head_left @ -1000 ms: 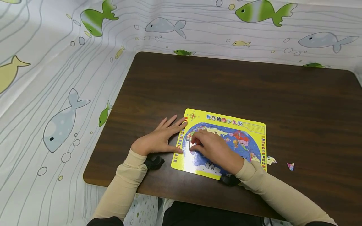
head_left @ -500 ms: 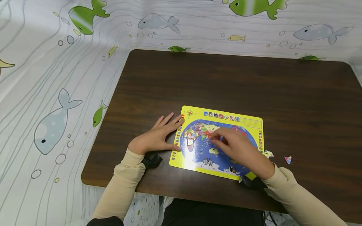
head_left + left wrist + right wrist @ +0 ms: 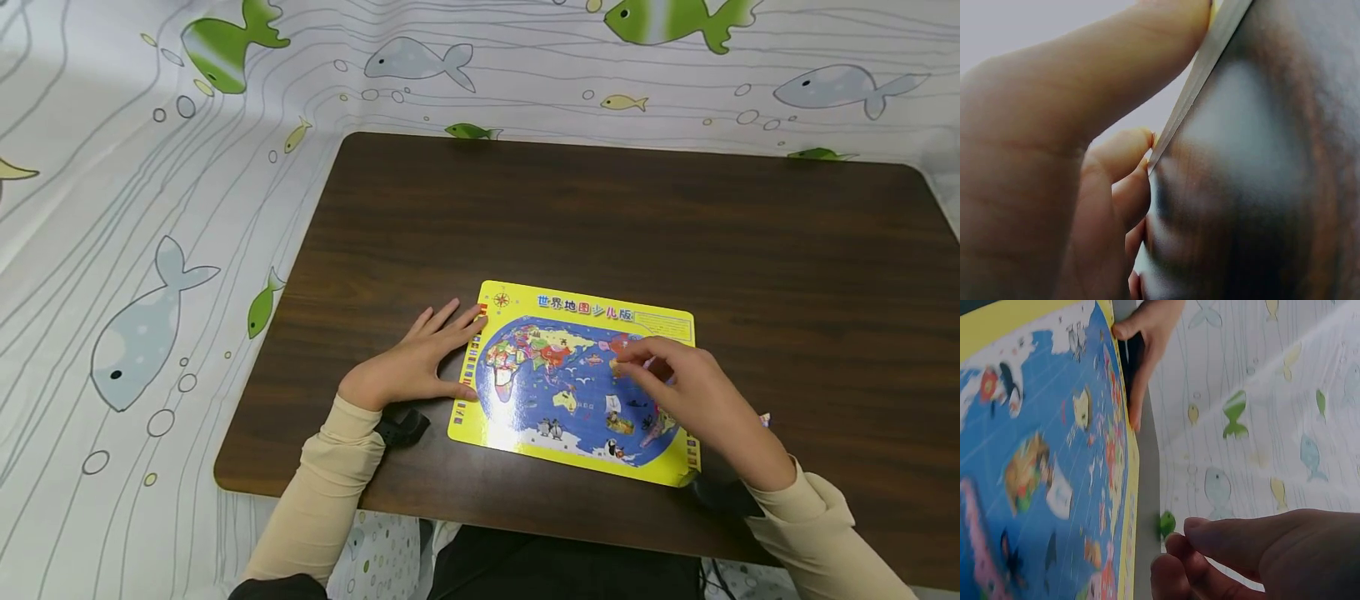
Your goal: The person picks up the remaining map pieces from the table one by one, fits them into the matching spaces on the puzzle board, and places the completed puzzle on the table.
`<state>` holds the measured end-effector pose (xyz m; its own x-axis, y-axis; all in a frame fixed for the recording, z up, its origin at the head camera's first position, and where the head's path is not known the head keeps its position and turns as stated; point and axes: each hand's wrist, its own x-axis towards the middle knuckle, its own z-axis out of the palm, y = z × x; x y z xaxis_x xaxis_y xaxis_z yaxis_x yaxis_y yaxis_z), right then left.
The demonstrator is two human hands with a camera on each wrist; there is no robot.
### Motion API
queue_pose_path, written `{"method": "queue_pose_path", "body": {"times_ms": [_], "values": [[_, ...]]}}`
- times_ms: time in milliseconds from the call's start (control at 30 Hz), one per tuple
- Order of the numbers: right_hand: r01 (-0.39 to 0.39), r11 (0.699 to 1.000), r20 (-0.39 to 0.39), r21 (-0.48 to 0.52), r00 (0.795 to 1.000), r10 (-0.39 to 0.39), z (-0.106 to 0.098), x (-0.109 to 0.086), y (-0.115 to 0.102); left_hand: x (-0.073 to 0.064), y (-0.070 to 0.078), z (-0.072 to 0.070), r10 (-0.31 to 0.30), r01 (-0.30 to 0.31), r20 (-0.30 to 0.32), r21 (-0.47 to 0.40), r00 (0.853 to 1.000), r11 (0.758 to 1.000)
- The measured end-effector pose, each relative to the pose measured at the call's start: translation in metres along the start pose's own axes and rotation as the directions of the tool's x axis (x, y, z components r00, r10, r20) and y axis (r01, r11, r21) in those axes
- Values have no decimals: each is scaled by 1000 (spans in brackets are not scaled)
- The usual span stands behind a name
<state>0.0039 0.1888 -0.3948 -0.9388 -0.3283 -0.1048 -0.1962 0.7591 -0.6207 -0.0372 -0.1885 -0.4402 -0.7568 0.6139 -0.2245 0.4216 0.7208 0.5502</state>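
A yellow-bordered world map puzzle (image 3: 577,458) lies flat on the dark wooden table, its blue oval filled with coloured lands and animals. My left hand (image 3: 412,358) rests at its left edge, fingers spread and straight, thumb on the border. The left wrist view shows the board's thin edge (image 3: 1200,75) against those fingers. My right hand (image 3: 690,392) hovers over the map's right part, its fingers loosely bent and thumb near the index finger. Nothing shows between those fingertips (image 3: 1194,532) in the right wrist view. A small loose puzzle piece (image 3: 764,419) peeks out beyond the right hand.
The brown table (image 3: 600,225) reaches well past the map at the back and right. A white cloth (image 3: 555,50) printed with fish hangs behind and to the left. A black wrist device (image 3: 403,428) sits by the left wrist.
My right hand has moved rightward from the map's left side to its right side, uncovering the Africa area and hiding one loose piece. My left hand has stayed at the left edge.
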Motion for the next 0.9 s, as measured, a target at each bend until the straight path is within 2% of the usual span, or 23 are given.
{"method": "queue_pose_path", "body": {"times_ms": [200,467,900], "values": [[-64,998,-38,11,997,64,-6,-8,13,0,-1,2,-8,8,0,-13,1000,1000],[-97,995,-109,-3,989,96,-11,-20,32,0,0,1,-4,4,-1,-6,1000,1000],[-154,988,-156,-22,976,148,-24,-31,49,1,-2,1,-11,11,4,4,1000,1000]]}}
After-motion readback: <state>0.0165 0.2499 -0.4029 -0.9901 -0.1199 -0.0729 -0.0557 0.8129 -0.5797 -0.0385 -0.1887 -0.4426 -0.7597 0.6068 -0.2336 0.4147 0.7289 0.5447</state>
